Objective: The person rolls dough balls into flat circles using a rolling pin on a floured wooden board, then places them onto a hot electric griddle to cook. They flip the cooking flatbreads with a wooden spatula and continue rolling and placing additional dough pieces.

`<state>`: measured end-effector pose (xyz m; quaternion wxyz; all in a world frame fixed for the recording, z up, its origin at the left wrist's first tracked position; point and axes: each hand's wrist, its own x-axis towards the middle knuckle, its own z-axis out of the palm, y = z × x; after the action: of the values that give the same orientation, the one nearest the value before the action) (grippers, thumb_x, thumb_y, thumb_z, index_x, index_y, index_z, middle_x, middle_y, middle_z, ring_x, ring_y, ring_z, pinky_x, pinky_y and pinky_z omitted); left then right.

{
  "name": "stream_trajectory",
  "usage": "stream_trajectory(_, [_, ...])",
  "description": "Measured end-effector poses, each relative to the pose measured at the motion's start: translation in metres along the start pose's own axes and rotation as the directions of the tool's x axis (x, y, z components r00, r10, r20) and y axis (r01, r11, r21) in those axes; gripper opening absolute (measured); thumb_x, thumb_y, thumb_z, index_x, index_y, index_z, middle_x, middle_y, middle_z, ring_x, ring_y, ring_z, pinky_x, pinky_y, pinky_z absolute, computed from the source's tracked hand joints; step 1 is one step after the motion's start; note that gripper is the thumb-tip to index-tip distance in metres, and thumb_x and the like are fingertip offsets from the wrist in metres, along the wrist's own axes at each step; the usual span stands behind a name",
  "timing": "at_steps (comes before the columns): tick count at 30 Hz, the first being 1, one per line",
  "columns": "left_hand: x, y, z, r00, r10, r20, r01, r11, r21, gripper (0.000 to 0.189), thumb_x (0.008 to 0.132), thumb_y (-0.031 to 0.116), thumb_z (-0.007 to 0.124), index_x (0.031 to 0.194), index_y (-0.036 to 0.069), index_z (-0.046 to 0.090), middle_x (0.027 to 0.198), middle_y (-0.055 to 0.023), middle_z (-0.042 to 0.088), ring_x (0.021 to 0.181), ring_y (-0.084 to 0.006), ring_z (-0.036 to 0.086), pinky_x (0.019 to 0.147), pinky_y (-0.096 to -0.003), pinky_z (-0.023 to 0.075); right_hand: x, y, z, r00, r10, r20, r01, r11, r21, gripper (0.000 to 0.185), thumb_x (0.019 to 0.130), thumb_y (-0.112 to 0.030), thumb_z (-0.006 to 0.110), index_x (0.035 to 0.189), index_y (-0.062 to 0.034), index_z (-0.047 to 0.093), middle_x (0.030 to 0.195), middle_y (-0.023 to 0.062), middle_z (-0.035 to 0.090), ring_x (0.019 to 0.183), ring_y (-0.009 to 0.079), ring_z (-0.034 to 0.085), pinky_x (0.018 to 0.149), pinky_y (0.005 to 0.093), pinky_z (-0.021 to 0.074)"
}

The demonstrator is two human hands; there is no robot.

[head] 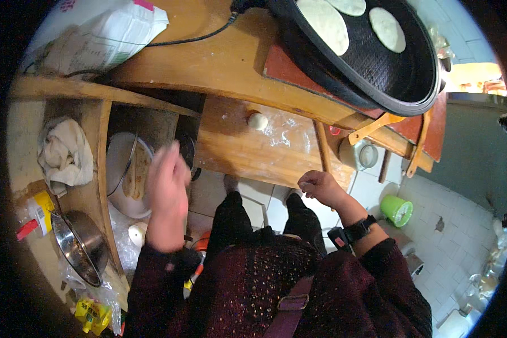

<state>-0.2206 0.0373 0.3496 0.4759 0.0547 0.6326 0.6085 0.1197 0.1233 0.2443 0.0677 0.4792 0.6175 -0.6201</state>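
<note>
A round ball of dough (258,121) rests on the floured wooden board (236,156) in front of me. My left hand (167,190), blurred by motion, is raised left of the board, in front of a white bowl (114,177) on the shelf. Its finger positions are not clear. Over the board's near right edge is my right hand (320,186), with its fingers curled inward; whether they pinch anything is hidden. A thin wooden rolling pin (322,145) lies just beyond it. Several flat dough rounds (387,30) lie in the black electric pan (357,67) at upper right.
Wooden spatulas (376,129) jut over the table edge (219,96) near a glass jar (355,154). At left are a cloth (65,156), a metal pot (80,245) and a yellow packet (93,314). A power cord (194,41) crosses the tabletop. A green cup (396,210) is at right.
</note>
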Motion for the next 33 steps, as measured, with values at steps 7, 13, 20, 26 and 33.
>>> stream_trajectory(7, [-0.034, 0.072, 0.046, 0.863, -0.416, 0.286, 0.432, 0.902, 0.010, 0.046, 0.103, 0.029, 0.045, 0.059, 0.016, 0.038, 0.051, 0.0062, 0.030, 0.042, -0.0066, 0.027, 0.046, -0.0251, 0.0264, 0.117, 0.093, 0.052, 0.971, -0.155, 0.184, 0.228, 0.834, -0.502, 0.022, 0.089, -0.022, 0.057, 0.092, -0.0023, 0.067, 0.098, 0.0183, 0.067, 0.093, 0.0356, 0.063, 0.080, 0.0466, 0.0532])
stream_trajectory(13, [0.054, -0.084, 0.092, 0.786, -0.376, 0.490, 0.548, 0.790, -0.273, 0.029, 0.095, 0.027, 0.060, 0.071, 0.014, 0.051, 0.054, 0.0058, 0.031, 0.045, -0.0086, 0.028, 0.048, -0.0260, 0.0263, 0.191, 0.054, 0.066, 0.839, -0.357, -0.410, 0.123, 0.860, -0.496, 0.038, 0.087, -0.030, 0.065, 0.115, -0.0056, 0.063, 0.116, 0.0215, 0.059, 0.111, 0.0378, 0.056, 0.095, 0.0456, 0.0461])
stream_trajectory(20, [0.036, -0.247, 0.009, 0.753, -0.655, 0.063, 0.518, 0.531, -0.671, 0.033, 0.097, 0.028, 0.055, 0.069, 0.017, 0.042, 0.053, 0.0051, 0.029, 0.046, -0.0111, 0.028, 0.051, -0.0288, 0.0281, 0.276, 0.042, 0.082, 0.820, -0.495, -0.287, 0.064, 0.577, -0.814, 0.051, 0.087, -0.036, 0.063, 0.129, -0.0077, 0.055, 0.128, 0.0188, 0.053, 0.117, 0.0374, 0.051, 0.098, 0.0503, 0.0419])
stream_trajectory(26, [0.021, -0.318, -0.023, 0.759, -0.651, 0.024, 0.554, 0.626, -0.549, 0.032, 0.096, 0.029, 0.058, 0.069, 0.017, 0.044, 0.055, 0.0052, 0.033, 0.047, -0.0113, 0.029, 0.051, -0.0292, 0.0294, 0.269, 0.024, 0.061, 0.889, -0.403, -0.219, 0.075, 0.599, -0.797, 0.044, 0.083, -0.026, 0.064, 0.122, -0.0076, 0.061, 0.116, 0.0186, 0.063, 0.109, 0.0356, 0.057, 0.094, 0.0448, 0.0466])
stream_trajectory(33, [0.026, -0.365, -0.020, 0.671, -0.721, 0.172, 0.672, 0.493, -0.552, 0.033, 0.093, 0.027, 0.062, 0.068, 0.016, 0.044, 0.056, 0.0040, 0.032, 0.050, -0.0113, 0.028, 0.054, -0.0299, 0.0271, 0.162, 0.138, 0.053, 0.709, -0.465, -0.530, -0.184, 0.603, -0.776, 0.052, 0.082, -0.023, 0.071, 0.129, -0.0073, 0.054, 0.118, 0.0201, 0.056, 0.109, 0.0379, 0.053, 0.094, 0.0484, 0.0455])
